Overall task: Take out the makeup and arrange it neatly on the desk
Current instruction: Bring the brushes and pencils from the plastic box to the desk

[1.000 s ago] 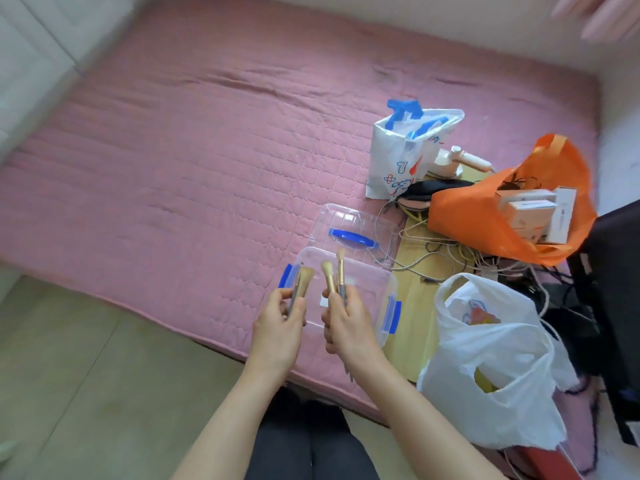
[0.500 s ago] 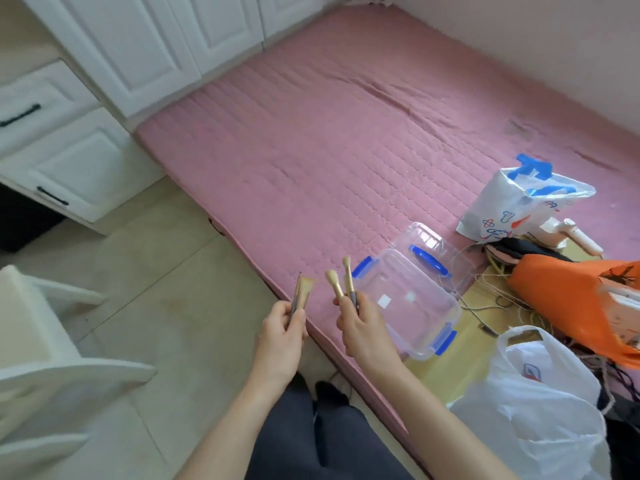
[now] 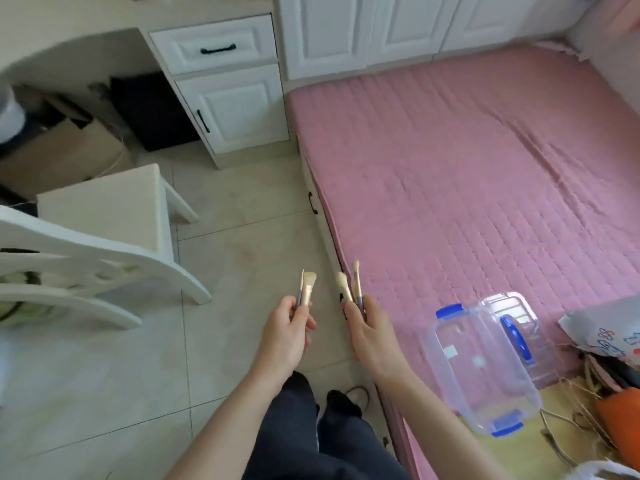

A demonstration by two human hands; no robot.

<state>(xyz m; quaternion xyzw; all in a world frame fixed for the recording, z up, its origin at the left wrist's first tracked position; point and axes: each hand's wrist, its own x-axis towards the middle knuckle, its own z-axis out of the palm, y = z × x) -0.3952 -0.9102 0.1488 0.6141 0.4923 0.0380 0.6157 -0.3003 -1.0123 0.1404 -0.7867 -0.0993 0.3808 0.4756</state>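
My left hand [image 3: 289, 336] grips two makeup brushes [image 3: 306, 287] upright, one with a flat pale head and a thinner one behind it. My right hand [image 3: 369, 332] grips two more brushes [image 3: 349, 285] with pale rounded heads, tips pointing up. Both hands are held over the tiled floor, beside the edge of the pink bed [image 3: 467, 188]. The clear plastic box with blue clips [image 3: 481, 372] sits on the bed to the right of my right hand, its lid [image 3: 516, 327] lying behind it. The white desk [image 3: 69, 26] stands at the far upper left.
A white chair [image 3: 86, 244] stands at the left between me and the desk. White drawers [image 3: 225, 84] and cupboards line the far wall. A cardboard box [image 3: 65, 150] sits under the desk. Bags and cables [image 3: 606, 368] crowd the right edge.
My view has swung left from the bed and box toward the desk and chair. Both hands still hold their brushes and have moved off the bed to above the floor.
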